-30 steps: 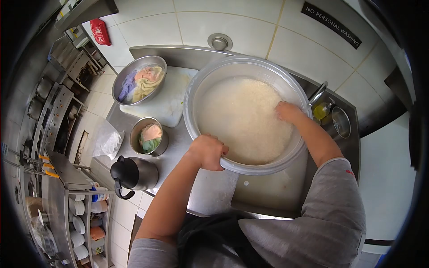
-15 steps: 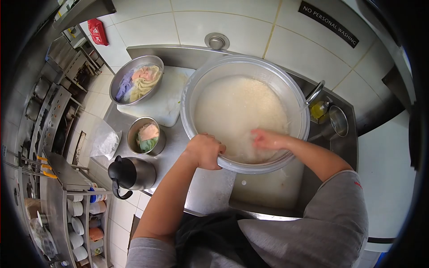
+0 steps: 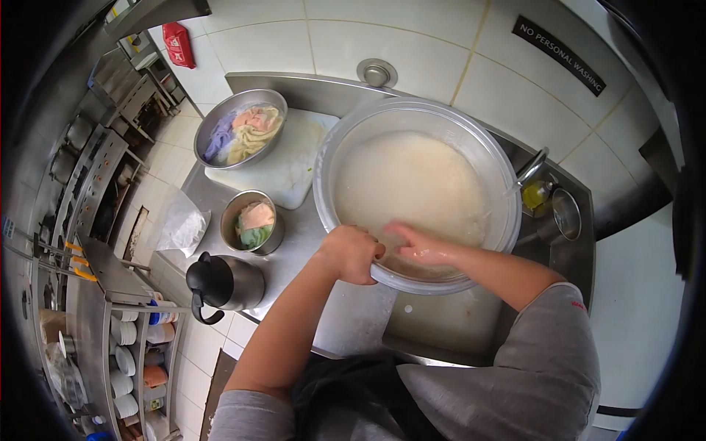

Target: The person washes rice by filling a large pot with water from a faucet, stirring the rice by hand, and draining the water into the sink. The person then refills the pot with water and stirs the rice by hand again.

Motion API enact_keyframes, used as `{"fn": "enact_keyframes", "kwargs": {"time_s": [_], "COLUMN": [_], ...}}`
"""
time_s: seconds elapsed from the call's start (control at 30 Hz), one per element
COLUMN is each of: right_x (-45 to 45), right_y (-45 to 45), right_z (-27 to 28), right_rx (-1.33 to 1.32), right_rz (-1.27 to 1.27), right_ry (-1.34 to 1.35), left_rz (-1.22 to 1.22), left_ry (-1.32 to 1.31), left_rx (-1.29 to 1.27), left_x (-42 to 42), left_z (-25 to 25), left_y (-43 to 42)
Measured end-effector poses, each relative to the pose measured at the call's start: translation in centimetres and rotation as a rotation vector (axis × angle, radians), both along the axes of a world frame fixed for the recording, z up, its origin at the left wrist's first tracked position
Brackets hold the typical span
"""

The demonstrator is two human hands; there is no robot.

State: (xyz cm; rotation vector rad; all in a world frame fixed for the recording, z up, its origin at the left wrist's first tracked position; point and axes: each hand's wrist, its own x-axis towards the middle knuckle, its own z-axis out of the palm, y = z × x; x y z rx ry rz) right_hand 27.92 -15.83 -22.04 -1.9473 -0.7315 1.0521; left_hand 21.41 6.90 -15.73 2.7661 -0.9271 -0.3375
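Note:
A large round metal bowl rests over the sink, holding cloudy water with pale grains, probably rice. My left hand is closed on the bowl's near-left rim, fingers curled over the edge. Inside the bowl, close to that same side, my right hand lies at the surface of the cloudy water with its fingers apart, their tips blurred. No object shows in it. The bottom of the bowl is hidden by the water.
Left of the bowl are a white cutting board, a bowl with coloured cloths, a smaller pot, a plastic bag and a black-lidded jug. A curved faucet stands at the right.
My right hand has swept through the water from the bowl's right side to its near-left side, close to my left hand. My left hand keeps its hold. The view has shifted slightly.

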Motion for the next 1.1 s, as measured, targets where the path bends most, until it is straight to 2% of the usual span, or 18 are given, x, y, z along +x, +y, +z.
{"fn": "enact_keyframes", "kwargs": {"time_s": [0.03, 0.07, 0.1, 0.17, 0.23, 0.3, 0.33, 0.4, 0.47, 0.5, 0.57, 0.6, 0.67, 0.73, 0.87, 1.0, 1.07, 1.1], "right_x": [1.0, 2.5, 3.0, 2.6, 2.6, 3.2, 4.3, 7.6, 9.9, 10.2, 9.8, 10.3, 12.4, 14.6, 17.9, 18.9, 18.0, 17.7], "right_y": [0.0, -0.8, -1.6, -2.2, -1.7, 0.6, 1.9, 4.3, 5.8, 6.2, 7.9, 7.9, 7.4, 4.9, -0.6, 1.0, 4.5, 6.2], "right_z": [0.0, -0.6, -1.4, -1.7, -2.1, -0.8, -1.2, -3.7, -6.2, -6.8, -6.0, -5.4, -3.9, -2.3, -3.6, -8.7, -8.4, -8.2], "right_rx": [0.055, -0.133, -0.123, -0.318, -0.289, -0.449, -0.442, -0.549, -0.410, -0.405, -0.295, -0.292, -0.097, -0.230, -0.642, -0.649, -0.471, -0.482], "right_rz": [-0.006, 0.099, 0.108, 0.564, 0.643, 0.689, 0.698, 0.570, 0.416, 0.414, 0.150, 0.147, 0.154, -0.066, -0.518, -0.653, -0.436, -0.307], "right_ry": [-0.487, -0.684, -0.687, -0.609, -0.701, -0.725, -0.728, -0.633, -0.901, -0.906, -1.158, -1.158, -0.952, -0.966, -1.046, -1.034, -0.922, -0.836], "left_rz": [0.006, 0.000, -0.002, -0.009, -0.019, -0.026, -0.015, -0.023, -0.018, -0.017, -0.007, 0.002, -0.014, -0.029, -0.027, -0.023, -0.027, -0.027], "left_ry": [0.003, 0.009, 0.012, 0.016, 0.017, 0.033, 0.035, 0.030, 0.027, 0.023, 0.020, 0.022, 0.009, -0.006, 0.015, 0.043, 0.026, 0.010], "left_rx": [0.005, 0.007, 0.010, 0.012, 0.008, 0.009, 0.012, -0.014, -0.012, -0.013, -0.012, -0.018, -0.031, -0.046, -0.036, -0.025, -0.030, -0.041], "left_x": [-0.1, 0.0, 0.1, 0.2, 0.3, 0.3, 0.2, 0.2, 0.2, 0.2, 0.1, 0.1, 0.1, 0.2, 0.3, 0.3, 0.3, 0.2], "left_z": [0.0, 0.1, 0.2, 0.1, 0.1, 0.1, 0.2, 0.3, 0.2, 0.2, 0.5, 0.5, 0.2, 0.1, 0.7, 0.5, 0.2, 0.2], "left_y": [0.0, -0.1, -0.1, 0.1, 0.0, 0.0, 0.1, 0.1, 0.1, 0.1, 0.0, 0.0, 0.1, 0.2, 0.0, 0.0, 0.1, 0.1]}}
